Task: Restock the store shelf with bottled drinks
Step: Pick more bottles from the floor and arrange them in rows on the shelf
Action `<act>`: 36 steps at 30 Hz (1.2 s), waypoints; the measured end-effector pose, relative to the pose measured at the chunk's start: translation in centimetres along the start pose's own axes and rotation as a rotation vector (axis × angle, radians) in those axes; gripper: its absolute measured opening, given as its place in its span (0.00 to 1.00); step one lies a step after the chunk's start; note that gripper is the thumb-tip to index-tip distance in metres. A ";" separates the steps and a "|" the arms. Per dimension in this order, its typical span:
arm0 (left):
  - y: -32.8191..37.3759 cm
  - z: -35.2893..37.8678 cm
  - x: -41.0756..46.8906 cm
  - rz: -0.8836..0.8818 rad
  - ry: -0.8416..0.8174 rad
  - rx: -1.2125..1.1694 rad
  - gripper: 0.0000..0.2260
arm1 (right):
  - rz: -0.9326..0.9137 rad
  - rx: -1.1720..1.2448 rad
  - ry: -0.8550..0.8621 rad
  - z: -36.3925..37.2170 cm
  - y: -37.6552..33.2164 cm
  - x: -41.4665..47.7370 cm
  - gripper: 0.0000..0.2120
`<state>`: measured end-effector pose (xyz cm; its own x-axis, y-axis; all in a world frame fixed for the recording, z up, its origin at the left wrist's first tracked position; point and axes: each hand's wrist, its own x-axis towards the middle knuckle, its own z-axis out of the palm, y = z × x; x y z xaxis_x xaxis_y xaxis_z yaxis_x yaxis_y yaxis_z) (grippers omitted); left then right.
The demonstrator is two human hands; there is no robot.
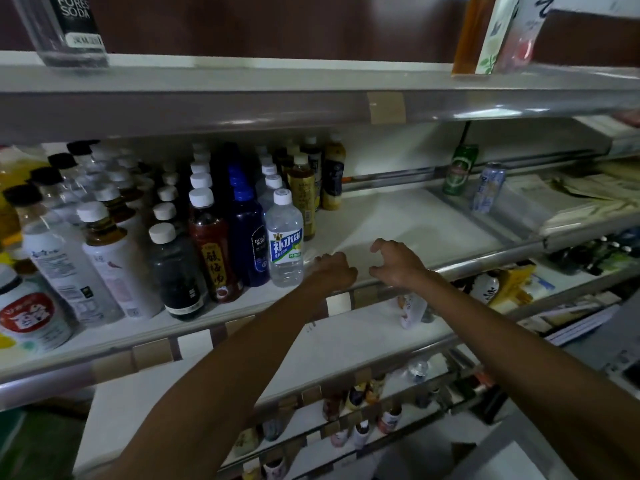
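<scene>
White shelf (398, 216); clear water bottle (284, 220), blue-green label (286, 247); navy soda bottle (246, 233); green can (459, 171).

We find bottles (166, 244) in rows on the left part of the middle shelf (398, 216); the water bottle (284, 244) stands front right of them. Two cans (460, 169) stand at the back right. Our left hand (334, 270) and right hand (394, 259) are over the front edge, just right of the water bottle.

A clear, white-capped water bottle (284, 244) with a blue-and-green label stands upright near the white shelf's (398, 216) front rail. Rows of upright bottles (173, 268) stand left of and behind it.
</scene>
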<state>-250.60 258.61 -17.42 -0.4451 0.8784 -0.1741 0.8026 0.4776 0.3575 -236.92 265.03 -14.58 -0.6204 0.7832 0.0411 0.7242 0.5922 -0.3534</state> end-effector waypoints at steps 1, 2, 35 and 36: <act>0.2 -0.1 -0.6 0.028 0.038 0.014 0.22 | 0.003 -0.008 0.015 0.1 -0.2 -0.7 0.24; 0.3 -0.2 -1.1 0.058 0.060 0.025 0.20 | 0.007 -0.011 0.031 0.1 -0.3 -1.3 0.23; 13.6 14.1 -25.3 0.684 -0.071 0.284 0.19 | 0.491 0.071 -0.004 0.4 10.9 -36.6 0.19; 14.4 14.6 -25.9 0.717 -0.084 0.278 0.18 | 0.517 0.073 0.001 0.2 11.5 -37.9 0.19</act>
<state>-221.74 243.00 -21.12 0.2434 0.9681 -0.0601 0.9585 -0.2305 0.1677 -205.15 242.17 -20.40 -0.1875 0.9699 -0.1553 0.9128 0.1137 -0.3922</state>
